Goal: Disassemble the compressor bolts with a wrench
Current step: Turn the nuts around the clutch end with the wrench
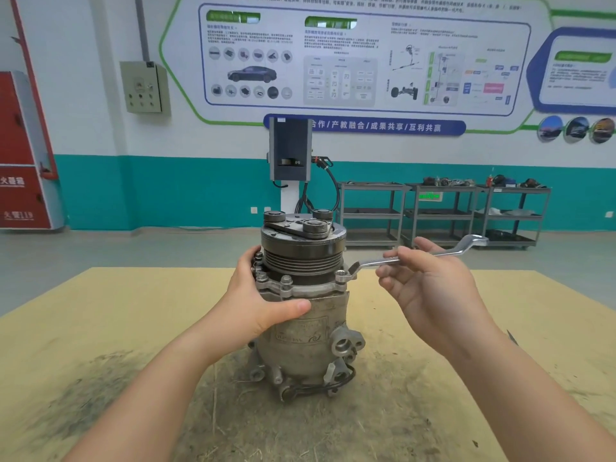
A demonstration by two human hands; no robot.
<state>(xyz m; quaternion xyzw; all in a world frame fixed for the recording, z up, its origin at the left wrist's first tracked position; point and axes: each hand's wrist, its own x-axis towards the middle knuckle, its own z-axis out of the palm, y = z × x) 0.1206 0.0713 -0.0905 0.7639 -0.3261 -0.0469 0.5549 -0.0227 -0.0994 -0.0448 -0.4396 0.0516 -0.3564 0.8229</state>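
- The compressor (301,315) stands upright near the middle of the surface (100,328), pulley end up; the left hand (263,301) is wrapped round its left side, thumb across the front of the body, fingers reaching behind toward the flange, so it grips the compressor
- The right hand (430,285) holds the wrench (416,256) by the shaft with loosely curled fingers; the ring end sits at the bolt (341,274) on the right of the flange, the far end rising to the right
- To do this step well, I judge the ring should be pressed fully down over the bolt head before any pull; a half-seated ring may slip and round the corners
- The grip looks light; sliding the right hand further out along the shaft and closing it firmly would give more leverage
- The left hand should brace hard against the turn, since the compressor rests on a narrow base and could tip or spin
- Whether the ring is fully seated cannot be told; bolts on the far side are hidden by the pulley; the left fingertips are partly out of sight; the label on the body is too faint to read
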